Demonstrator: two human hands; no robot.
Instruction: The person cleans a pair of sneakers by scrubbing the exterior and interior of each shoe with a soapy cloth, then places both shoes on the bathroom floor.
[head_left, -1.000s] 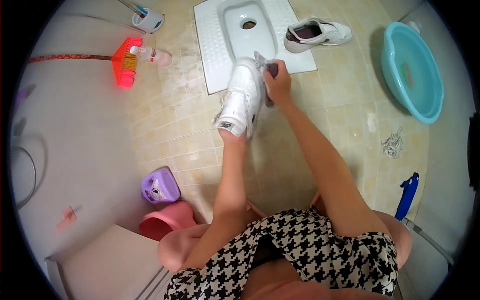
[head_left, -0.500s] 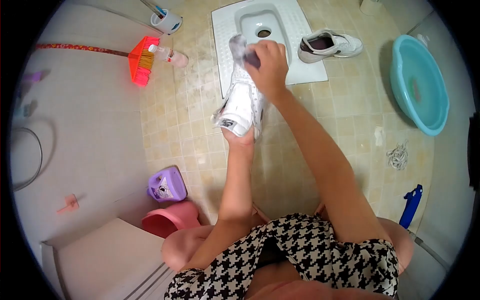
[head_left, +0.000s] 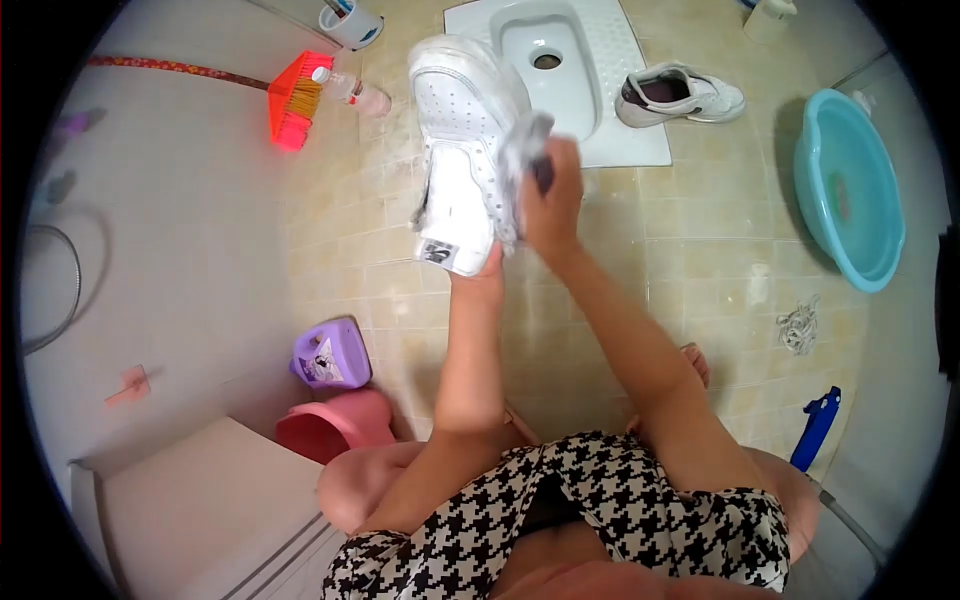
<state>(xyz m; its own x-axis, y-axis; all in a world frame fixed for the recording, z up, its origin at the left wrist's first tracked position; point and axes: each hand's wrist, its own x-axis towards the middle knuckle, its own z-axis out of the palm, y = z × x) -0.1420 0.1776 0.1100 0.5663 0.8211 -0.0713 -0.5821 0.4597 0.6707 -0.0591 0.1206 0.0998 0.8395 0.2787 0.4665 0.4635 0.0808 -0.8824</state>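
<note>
A white sneaker (head_left: pixel 460 150) with a perforated toe, no laces and a black-and-white tongue label is held up in front of me, toe pointing away. My left hand (head_left: pixel 485 268) supports it at the heel end, its fingers mostly hidden behind the shoe. My right hand (head_left: pixel 556 205) is closed around a crumpled grey cloth (head_left: pixel 526 140) with a dark patch, blurred by motion, against the sneaker's right side. The matching sneaker (head_left: pixel 680 95), white with a dark lining, rests on its sole beside the squat toilet (head_left: pixel 625 125).
At right are a turquoise basin (head_left: pixel 815 185) holding water, a bundle of white laces (head_left: pixel 798 326) and a blue object (head_left: pixel 817 425). At left are a broom (head_left: pixel 297 98), a clear bottle (head_left: pixel 350 92), a purple jug (head_left: pixel 340 355) and a pink bucket (head_left: pixel 350 418).
The sneaker has turned so that its upper faces me more fully. My right hand has moved with the cloth from the toe down to the shoe's right side.
</note>
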